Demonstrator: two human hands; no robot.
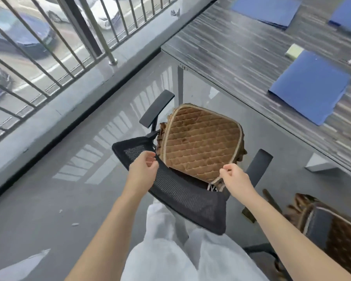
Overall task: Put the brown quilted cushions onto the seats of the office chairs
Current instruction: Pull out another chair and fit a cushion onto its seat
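A brown quilted cushion (201, 138) with pale piping and a frilled edge lies on the seat of a black office chair (176, 191), seen from behind its mesh backrest. My right hand (234, 176) pinches the cushion's near right corner, where pale tie cords hang down. My left hand (145, 167) is closed over the top edge of the backrest, close to the cushion's near left edge. A second brown quilted cushion (340, 238) lies on another chair at the lower right, partly hidden behind that chair's dark armrest (316, 226).
A dark striped table (241, 47) stands beyond the chair, carrying blue folders (310, 86), a pale sticky-note pad (294, 50) and something white at the right edge. A metal railing (55, 55) runs along the left. The floor is glossy grey.
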